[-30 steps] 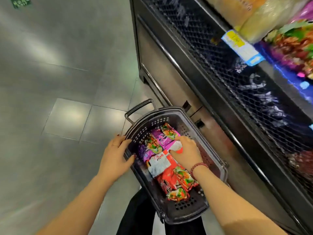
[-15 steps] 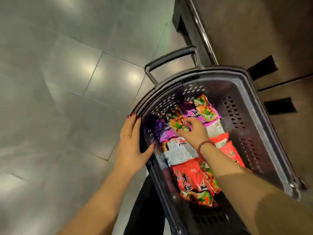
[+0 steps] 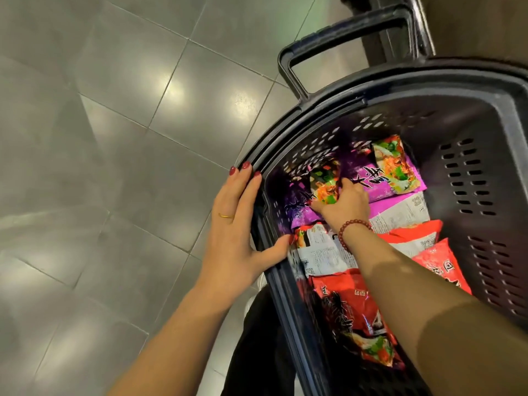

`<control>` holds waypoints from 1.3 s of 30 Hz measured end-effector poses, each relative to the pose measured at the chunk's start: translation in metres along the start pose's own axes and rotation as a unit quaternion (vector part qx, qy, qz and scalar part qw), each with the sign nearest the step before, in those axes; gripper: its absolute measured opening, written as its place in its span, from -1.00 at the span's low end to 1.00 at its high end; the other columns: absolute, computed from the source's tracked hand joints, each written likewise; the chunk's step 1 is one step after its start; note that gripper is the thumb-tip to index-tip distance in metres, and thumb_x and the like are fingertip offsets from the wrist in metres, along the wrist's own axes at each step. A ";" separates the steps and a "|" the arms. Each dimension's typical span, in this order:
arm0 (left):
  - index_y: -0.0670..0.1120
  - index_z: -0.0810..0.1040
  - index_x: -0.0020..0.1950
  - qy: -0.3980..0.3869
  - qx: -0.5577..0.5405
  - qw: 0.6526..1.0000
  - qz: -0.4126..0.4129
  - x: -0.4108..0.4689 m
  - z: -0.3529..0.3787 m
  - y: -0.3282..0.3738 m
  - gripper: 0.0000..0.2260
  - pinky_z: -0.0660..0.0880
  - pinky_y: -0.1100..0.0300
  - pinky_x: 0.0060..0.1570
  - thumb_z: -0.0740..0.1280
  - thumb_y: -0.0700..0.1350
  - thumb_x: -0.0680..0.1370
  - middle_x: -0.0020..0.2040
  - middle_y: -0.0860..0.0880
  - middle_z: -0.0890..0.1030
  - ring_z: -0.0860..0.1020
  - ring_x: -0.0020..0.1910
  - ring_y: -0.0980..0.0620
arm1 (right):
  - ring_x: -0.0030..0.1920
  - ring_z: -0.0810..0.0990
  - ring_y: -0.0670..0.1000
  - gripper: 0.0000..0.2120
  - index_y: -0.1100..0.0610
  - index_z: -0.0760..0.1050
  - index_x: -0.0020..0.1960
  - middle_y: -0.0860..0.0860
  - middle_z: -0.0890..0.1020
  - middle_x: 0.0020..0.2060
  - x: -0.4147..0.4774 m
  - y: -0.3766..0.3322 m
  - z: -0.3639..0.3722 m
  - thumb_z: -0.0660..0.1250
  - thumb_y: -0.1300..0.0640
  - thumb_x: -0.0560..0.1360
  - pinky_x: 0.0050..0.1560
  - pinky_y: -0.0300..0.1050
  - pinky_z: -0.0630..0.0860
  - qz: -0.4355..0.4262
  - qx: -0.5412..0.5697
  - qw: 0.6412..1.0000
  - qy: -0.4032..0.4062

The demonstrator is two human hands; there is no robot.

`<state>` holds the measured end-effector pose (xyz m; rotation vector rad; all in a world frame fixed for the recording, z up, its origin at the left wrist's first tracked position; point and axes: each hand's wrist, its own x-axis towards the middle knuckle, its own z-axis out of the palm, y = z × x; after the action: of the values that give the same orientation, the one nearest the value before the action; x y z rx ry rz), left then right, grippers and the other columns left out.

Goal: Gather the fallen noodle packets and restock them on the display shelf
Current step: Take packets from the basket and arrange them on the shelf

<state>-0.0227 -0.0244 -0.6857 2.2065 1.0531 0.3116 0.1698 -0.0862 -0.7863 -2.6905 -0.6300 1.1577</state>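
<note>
**A:** Where are the noodle packets (image 3: 397, 215)?

**B:** All in the dark basket (image 3: 414, 81), which stands on the grey tiled floor (image 3: 114, 138). They lie flat and overlapping on its bottom.

**A:** How are they laid out?

**B:** The purple ones are at the far end and the red packets (image 3: 351, 315) at the near end. Between them are a few turned face down, white backs up.

**A:** And the right hand (image 3: 343, 201)?

**B:** It reaches into the far left part of the basket. Its fingers are curled round the end of a purple packet (image 3: 323, 181), which is tilted up against the left wall. A second purple packet (image 3: 400, 178) lies flat just to the right of it. A red bead bracelet (image 3: 351, 227) sits on the wrist.

**A:** The left hand (image 3: 234, 224)?

**B:** It rests on the basket's left rim. The fingers lie straight along the outside, the thumb reaches over the edge to the inside, and it holds no packet. There is a gold ring (image 3: 225, 216) on one finger.

**A:** Anything else?

**B:** The basket's handle (image 3: 343, 32) sticks out at the far end, over the floor.
</note>
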 end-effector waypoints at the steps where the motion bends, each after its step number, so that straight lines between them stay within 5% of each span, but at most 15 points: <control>1: -0.25 0.26 0.50 -0.001 0.001 1.000 -0.002 -0.001 0.000 0.000 -0.23 0.03 0.13 0.52 0.46 0.08 0.44 0.53 -0.07 0.18 0.10 0.55 -0.03 | 0.34 0.36 0.18 -0.24 0.17 0.35 0.40 0.15 0.42 0.30 0.001 -0.001 -0.002 0.51 -0.15 0.35 0.31 0.09 0.37 0.004 -0.003 1.000 -0.004; 4: -0.23 0.25 0.51 -0.008 0.001 1.000 -0.013 -0.001 -0.001 0.002 -0.23 0.02 0.16 0.52 0.46 0.09 0.44 0.53 -0.07 0.18 0.10 0.55 -0.04 | 0.14 0.52 0.18 -0.53 0.07 0.53 -0.02 0.10 0.58 0.03 -0.005 0.001 -0.010 0.54 -0.20 0.26 0.11 0.07 0.51 0.025 0.020 0.999 -0.022; 7: -0.20 0.25 0.52 -0.017 -0.002 0.999 -0.030 -0.001 -0.004 0.006 -0.23 0.01 0.21 0.52 0.40 0.15 0.44 0.53 -0.05 0.17 0.09 0.54 -0.01 | 0.01 0.55 0.15 -0.63 -0.01 0.41 -0.31 0.04 0.59 -0.16 -0.018 0.008 -0.025 0.57 -0.15 0.21 -0.02 -0.01 0.49 0.010 0.062 0.998 -0.009; 11: -0.17 0.21 0.54 -0.044 0.011 0.997 -0.059 0.000 -0.010 0.015 -0.21 -0.05 0.32 0.50 0.43 0.14 0.43 0.55 -0.03 0.14 0.05 0.55 0.03 | -0.15 0.56 -0.10 -0.67 0.13 0.44 -0.04 -0.04 0.60 -0.14 -0.054 0.016 -0.052 0.56 0.19 0.34 -0.03 -0.14 0.48 0.062 0.327 0.942 -0.047; 13: -0.17 0.22 0.54 -0.053 0.020 0.995 -0.077 0.001 -0.013 0.023 -0.21 -0.03 0.28 0.48 0.50 0.02 0.42 0.56 -0.06 0.14 0.03 0.53 0.09 | 0.06 0.60 0.02 -0.38 0.19 0.46 0.20 0.08 0.61 0.13 -0.075 0.021 -0.064 0.62 0.04 0.24 -0.01 -0.10 0.58 0.116 0.454 0.882 -0.054; 15: -0.16 0.28 0.52 -0.038 0.007 0.995 -0.097 0.002 -0.014 0.037 -0.27 0.09 0.17 0.47 0.51 -0.04 0.43 0.55 -0.08 0.18 0.10 0.51 0.09 | 0.24 0.48 -0.02 -0.05 0.13 0.28 0.44 0.02 0.46 0.35 -0.098 0.018 -0.081 0.62 -0.10 0.19 0.12 -0.08 0.52 0.157 0.541 0.824 -0.051; 18: 0.10 0.27 0.50 -0.055 -0.142 0.977 -0.151 0.003 -0.013 0.072 -0.38 0.16 0.11 0.49 0.43 0.04 0.49 0.55 0.02 0.19 0.12 0.51 0.22 | 0.22 0.45 -0.12 -0.18 0.07 0.11 0.51 0.01 0.42 0.35 -0.129 0.012 -0.102 0.49 0.10 0.41 0.18 -0.19 0.39 0.205 0.637 0.742 -0.053; 21: 0.32 0.10 0.51 -0.116 -0.387 0.895 -0.189 0.005 -0.009 0.114 -0.33 0.27 0.04 0.45 0.37 0.13 0.49 0.55 0.12 0.22 0.23 0.50 0.17 | 0.00 0.65 -0.13 -0.35 0.06 0.31 0.38 0.02 0.61 0.13 -0.155 -0.004 -0.110 0.50 0.13 0.37 -0.04 -0.18 0.59 0.189 0.690 0.696 -0.070; 23: 0.37 0.02 0.50 -0.111 -0.428 0.876 -0.191 0.009 -0.006 0.133 -0.29 0.27 0.11 0.44 0.39 0.13 0.51 0.51 0.29 0.22 0.24 0.48 0.23 | 0.16 0.60 -0.01 -0.25 -0.01 0.30 0.42 0.01 0.60 0.20 -0.167 -0.012 -0.107 0.54 0.10 0.31 0.15 0.02 0.55 0.184 0.691 0.697 -0.063; 26: 0.30 0.05 0.51 -0.087 -0.465 0.857 -0.204 0.016 -0.004 0.141 -0.29 0.46 0.18 0.27 0.34 -0.11 0.52 0.29 0.51 0.38 0.42 0.32 0.32 | 0.20 0.59 -0.02 -0.36 -0.04 0.38 0.38 -0.05 0.62 0.18 -0.177 -0.014 -0.104 0.51 0.13 0.36 0.22 0.06 0.50 0.142 0.693 0.705 -0.051; 29: 0.23 0.14 0.51 -0.057 -0.491 0.839 -0.226 0.022 0.002 0.130 -0.35 0.51 0.35 0.06 0.31 -0.15 0.51 0.28 0.44 0.37 0.49 0.22 0.37 | 0.17 0.61 -0.04 -0.41 0.04 0.44 0.32 -0.02 0.65 0.14 -0.179 -0.007 -0.107 0.50 0.14 0.32 0.15 -0.03 0.52 0.096 0.688 0.715 -0.085; 32: 0.17 0.26 0.46 -0.034 -0.499 0.832 -0.240 0.026 0.007 0.116 -0.43 0.55 0.30 -0.03 0.32 -0.16 0.50 0.23 0.35 0.51 0.57 0.17 0.22 | 0.09 0.65 -0.02 -0.62 0.11 0.48 0.20 0.03 0.68 0.05 -0.176 0.002 -0.108 0.43 0.31 0.43 0.00 -0.17 0.57 0.073 0.667 0.733 -0.112; 35: 0.04 0.34 0.42 0.013 -0.453 0.858 -0.240 0.033 0.004 0.103 -0.49 0.57 0.28 -0.11 0.34 -0.31 0.54 0.16 0.23 0.54 0.60 0.08 0.20 | 0.03 0.66 0.01 -0.70 0.17 0.48 0.13 0.07 0.69 -0.04 -0.166 0.012 -0.100 0.41 0.34 0.44 -0.01 -0.22 0.56 0.040 0.618 0.768 -0.163; 39: 0.11 0.34 0.39 0.050 -0.368 0.909 -0.187 0.037 -0.021 0.077 -0.48 0.60 0.12 0.04 0.36 -0.19 0.47 0.28 0.11 0.51 0.59 0.16 0.10 | -0.09 0.61 -0.05 -0.73 0.07 0.54 0.03 -0.02 0.63 -0.17 -0.134 0.030 -0.093 0.47 0.32 0.40 0.05 -0.10 0.53 0.038 0.550 0.812 -0.193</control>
<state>0.0377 -0.0221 -0.6215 1.3007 1.1449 0.5457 0.1638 -0.1677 -0.6422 -1.5040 0.1489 1.4624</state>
